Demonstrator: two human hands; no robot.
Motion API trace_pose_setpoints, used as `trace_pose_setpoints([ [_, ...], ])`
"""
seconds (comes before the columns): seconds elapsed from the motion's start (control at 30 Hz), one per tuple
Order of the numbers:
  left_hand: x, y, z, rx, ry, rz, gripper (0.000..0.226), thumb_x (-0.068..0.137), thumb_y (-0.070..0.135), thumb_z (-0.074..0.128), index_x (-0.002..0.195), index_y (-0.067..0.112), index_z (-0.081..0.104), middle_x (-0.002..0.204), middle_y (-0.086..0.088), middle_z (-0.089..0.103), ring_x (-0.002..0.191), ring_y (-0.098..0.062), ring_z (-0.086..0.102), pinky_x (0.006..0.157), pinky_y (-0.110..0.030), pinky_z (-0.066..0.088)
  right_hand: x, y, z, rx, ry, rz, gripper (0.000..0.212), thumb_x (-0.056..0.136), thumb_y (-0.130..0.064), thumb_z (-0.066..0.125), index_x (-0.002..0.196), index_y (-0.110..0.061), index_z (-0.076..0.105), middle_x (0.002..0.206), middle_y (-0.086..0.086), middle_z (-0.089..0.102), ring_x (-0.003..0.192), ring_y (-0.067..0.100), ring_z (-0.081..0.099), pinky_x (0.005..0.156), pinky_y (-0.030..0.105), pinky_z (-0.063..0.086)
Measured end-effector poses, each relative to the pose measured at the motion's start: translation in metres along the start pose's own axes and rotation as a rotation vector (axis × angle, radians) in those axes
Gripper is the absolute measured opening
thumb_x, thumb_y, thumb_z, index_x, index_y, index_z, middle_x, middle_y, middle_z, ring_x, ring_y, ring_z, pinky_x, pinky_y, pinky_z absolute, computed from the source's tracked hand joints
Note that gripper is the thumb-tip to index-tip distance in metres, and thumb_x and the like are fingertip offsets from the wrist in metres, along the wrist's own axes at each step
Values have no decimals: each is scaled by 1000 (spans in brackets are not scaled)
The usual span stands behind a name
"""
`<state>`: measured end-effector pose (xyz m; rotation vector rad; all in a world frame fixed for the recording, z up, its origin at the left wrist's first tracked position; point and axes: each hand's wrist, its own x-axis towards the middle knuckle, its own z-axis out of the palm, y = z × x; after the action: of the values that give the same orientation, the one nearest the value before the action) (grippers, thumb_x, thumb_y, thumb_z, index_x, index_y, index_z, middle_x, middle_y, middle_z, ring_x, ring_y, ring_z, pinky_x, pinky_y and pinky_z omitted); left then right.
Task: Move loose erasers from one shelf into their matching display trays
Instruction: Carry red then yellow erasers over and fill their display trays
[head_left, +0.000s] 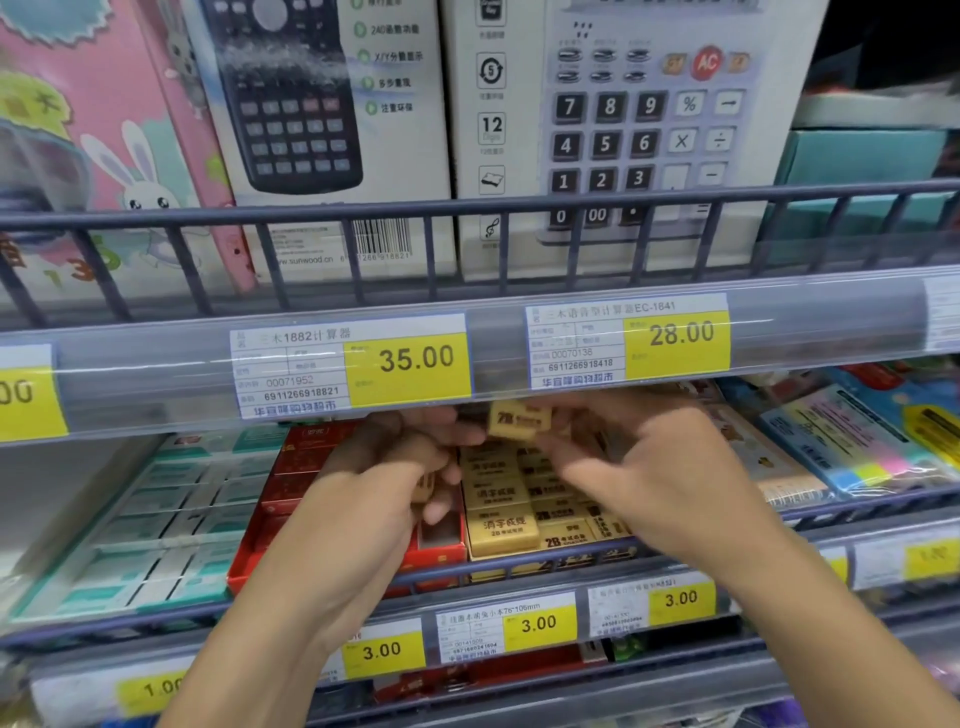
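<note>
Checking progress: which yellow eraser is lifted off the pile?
The yellow 2B eraser pinched by the right hand, raised above the others lying flat in the tray.

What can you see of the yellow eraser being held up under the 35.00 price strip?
The raised eraser is a small tan-yellow rectangular block with dark print, a bold "2B" on its face. It looks like the ones stacked in the yellow tray below. It is slightly tilted, lifted clear above that stack, just beneath the upper shelf's price rail. The right hand seems to pinch it from its lower right; the left hand is close on its left, contact unclear. Motion blur hides the finer print.
</note>
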<state>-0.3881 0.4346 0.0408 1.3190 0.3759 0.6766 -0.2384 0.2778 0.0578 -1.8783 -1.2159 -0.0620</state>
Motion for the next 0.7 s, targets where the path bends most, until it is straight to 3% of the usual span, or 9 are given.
trace_pose_setpoints([
  [0.1, -2, -1, -1, 86, -8, -1, 41, 95, -21, 40, 108, 5, 69, 100, -8, 78, 72, -14, 62, 57, -21, 49, 18, 17, -11, -85, -15, 135, 15, 90, -40, 67, 78, -31, 65, 62, -9, 68, 57, 8, 63, 55, 19, 49],
  [0.2, -2, 2, 2, 140, -34, 13, 45, 96, -25, 40, 115, 7, 65, 105, -6, 79, 95, -16, 76, 73, -23, 59, 34, 27, -14, -197, -148, 190, 18, 94, -34, 64, 84, -48, 59, 82, -19, 67, 69, -5, 57, 60, 5, 41],
  [0.3, 1, 4, 6, 73, -38, -29, 41, 101, -22, 37, 110, 11, 60, 95, -10, 80, 102, -29, 76, 84, -34, 60, 42, 33, -7, -281, -258, 175, 17, 94, -33, 65, 106, -46, 65, 93, -22, 66, 76, -5, 58, 59, 2, 37],
  [0.43, -7, 6, 5, 120, -146, -1, 31, 103, -14, 46, 123, 8, 54, 112, -4, 79, 109, -19, 75, 89, -22, 60, 50, 35, 5, -411, -291, 105, 21, 97, -36, 60, 117, -39, 66, 94, -21, 58, 74, -10, 47, 63, -1, 30],
  [0.5, -10, 5, 1, 118, -143, 9, 32, 101, -12, 50, 126, 7, 52, 115, -1, 78, 111, -18, 75, 90, -21, 59, 53, 37, 8, -435, -301, 86, 22, 98, -35, 58, 118, -39, 65, 95, -19, 57, 76, -5, 48, 61, -1, 26],
  [0.7, -8, 5, 0, 68, -189, 3, 37, 99, -13, 51, 129, 7, 50, 117, -4, 78, 111, -22, 75, 89, -21, 58, 54, 38, 12, -445, -358, 47, 22, 99, -31, 55, 118, -33, 67, 84, -26, 47, 72, -6, 44, 59, 12, 32],
])
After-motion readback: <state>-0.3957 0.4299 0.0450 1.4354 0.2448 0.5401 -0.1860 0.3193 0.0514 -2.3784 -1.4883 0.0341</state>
